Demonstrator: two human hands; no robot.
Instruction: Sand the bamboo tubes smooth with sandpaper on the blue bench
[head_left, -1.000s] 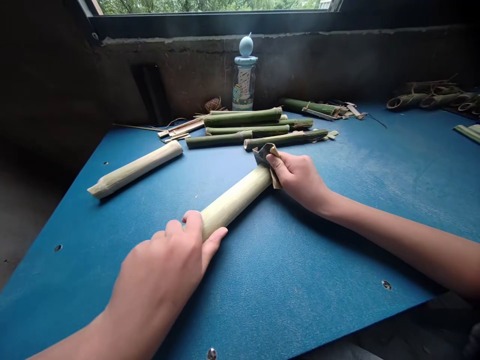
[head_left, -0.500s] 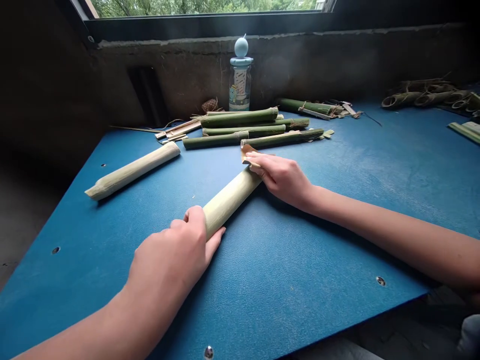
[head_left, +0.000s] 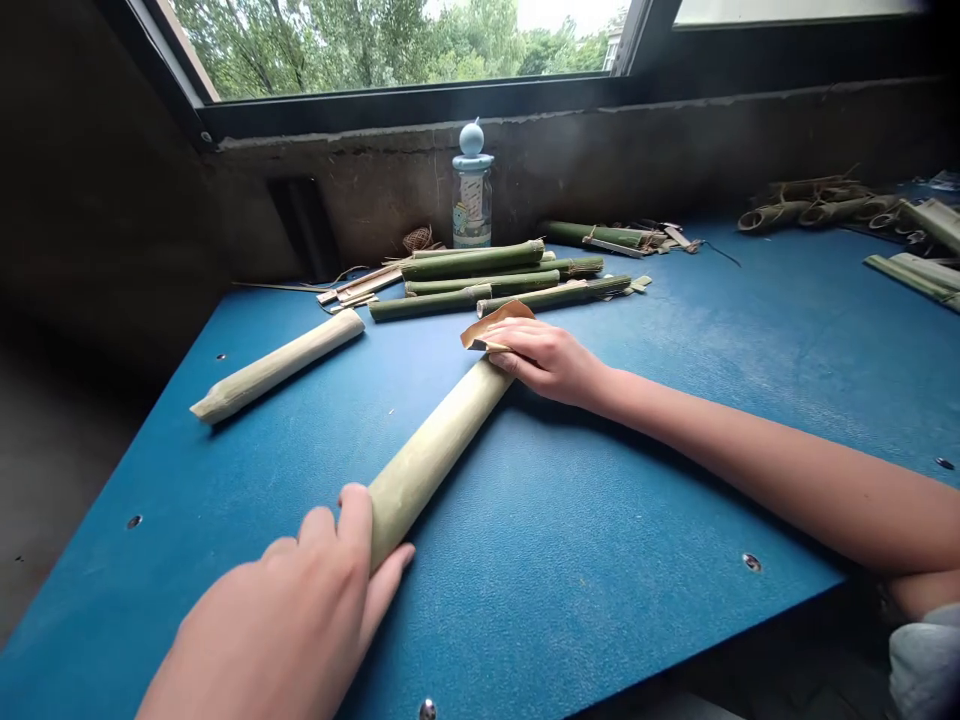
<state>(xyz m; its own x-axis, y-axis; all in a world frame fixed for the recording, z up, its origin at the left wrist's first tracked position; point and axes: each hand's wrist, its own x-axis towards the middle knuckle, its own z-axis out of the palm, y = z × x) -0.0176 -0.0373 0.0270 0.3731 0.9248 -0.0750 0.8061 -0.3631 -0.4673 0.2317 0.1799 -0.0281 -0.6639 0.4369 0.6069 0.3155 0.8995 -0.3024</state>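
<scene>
A pale, peeled bamboo tube slants across the blue table, its near end in my left hand. The left fingers wrap over the tube, with the thumb along its right side. At the far end, my right hand is closed on a folded sheet of brown sandpaper, pressed against the tube. That hand and sheet cover the tube's far tip. To the left lies a second peeled bamboo tube, touched by neither hand.
Several green bamboo pieces lie beyond my right hand, before a clear bottle with a light blue lid. Cut bamboo tubes are heaped at the back right. Metal screws dot the blue table. A window is above.
My left hand and the tube's near end have come closer to me, down and left. The right hand with the sandpaper has shifted slightly left in view. The camera has tilted up.
</scene>
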